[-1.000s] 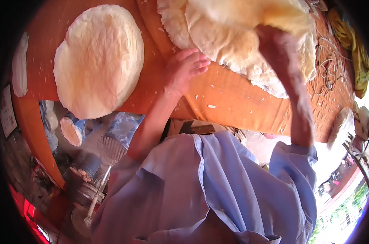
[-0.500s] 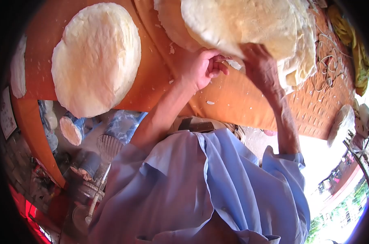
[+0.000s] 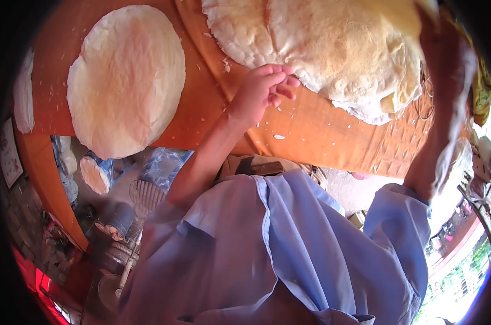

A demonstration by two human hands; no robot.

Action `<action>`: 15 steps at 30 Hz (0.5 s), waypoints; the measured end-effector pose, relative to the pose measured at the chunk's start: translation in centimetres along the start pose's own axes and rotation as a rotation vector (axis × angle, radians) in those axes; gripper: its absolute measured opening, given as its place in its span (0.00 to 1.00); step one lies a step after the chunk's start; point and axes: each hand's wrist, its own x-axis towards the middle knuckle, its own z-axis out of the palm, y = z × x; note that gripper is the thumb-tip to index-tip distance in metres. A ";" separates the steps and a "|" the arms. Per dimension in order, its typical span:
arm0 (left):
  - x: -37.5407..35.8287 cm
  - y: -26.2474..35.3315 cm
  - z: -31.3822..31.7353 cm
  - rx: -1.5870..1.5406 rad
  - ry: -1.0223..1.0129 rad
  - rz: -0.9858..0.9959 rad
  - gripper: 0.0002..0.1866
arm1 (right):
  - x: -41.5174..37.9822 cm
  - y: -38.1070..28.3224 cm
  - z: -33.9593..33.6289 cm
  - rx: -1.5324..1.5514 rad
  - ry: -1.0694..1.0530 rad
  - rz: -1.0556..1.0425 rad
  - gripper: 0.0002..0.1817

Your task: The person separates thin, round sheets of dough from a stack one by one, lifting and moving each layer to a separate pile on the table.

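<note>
Thin round flatbreads lie in an overlapping pile point(image 3: 337, 49) at the top of the orange-covered table. My left hand point(image 3: 264, 92) is at the pile's near edge, thumb and forefinger pinched together at a bread's rim, the other fingers loosely curled. Far over at the upper right is my right hand point(image 3: 437, 32), dark and smeared by motion. A blurred, pale flap of flatbread point(image 3: 405, 13) runs up against it and appears held there, though the fingers themselves do not show clearly. A separate oval stack of flatbread point(image 3: 127, 81) rests on the left.
The orange table cover point(image 3: 310, 132) has crumbs scattered on it. A looped cord point(image 3: 425, 103) and a yellow cloth point(image 3: 482, 97) are at the right. Below the table's left side stand plastic-wrapped bundles point(image 3: 96, 170) and a ribbed metal fan-like piece point(image 3: 146, 195).
My right hand has swung from the pile's near edge to the upper right, and the pile's top bread has shifted, baring a browner surface. My left hand has barely moved.
</note>
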 end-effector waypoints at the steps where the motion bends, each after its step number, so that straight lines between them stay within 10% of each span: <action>1: -0.2 -0.4 -0.4 -0.019 0.033 -0.019 0.14 | -0.5 -0.6 -0.9 -0.004 0.032 -0.034 0.14; 4: -0.2 -0.7 -0.2 -0.021 0.125 0.024 0.14 | -1.5 -2.5 -2.1 -0.007 0.122 -0.146 0.12; 8: 0.2 -1.0 1.5 -0.141 0.156 -0.004 0.13 | -7.1 -5.1 8.3 0.185 -0.323 -0.227 0.07; 15: 2.1 -2.8 2.4 -0.130 0.060 -0.067 0.09 | -10.1 -2.5 6.9 0.382 -0.239 -0.218 0.16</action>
